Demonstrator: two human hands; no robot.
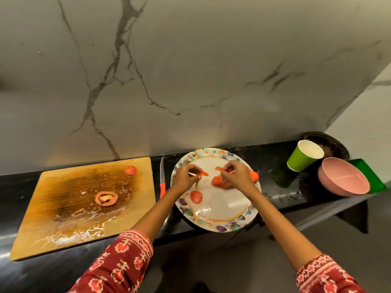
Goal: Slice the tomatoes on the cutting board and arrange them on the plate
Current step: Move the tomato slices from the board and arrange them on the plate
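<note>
Fingertips of left hand (183,178) in a pinching grip on a thin tomato strip (203,174); right hand (237,174) likewise pinching a small tomato piece (220,169). Both over the patterned plate (213,225), above a heap of tomato slices (220,181). One round slice (196,196) near the plate's left rim. Two slices left on the wet cutting board (63,199). Knife (162,178) between board and plate on the dark desk (281,187).

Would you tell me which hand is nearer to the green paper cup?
Right. The right hand is over the floral plate, left of the green paper cup; the left hand is farther left.
</note>
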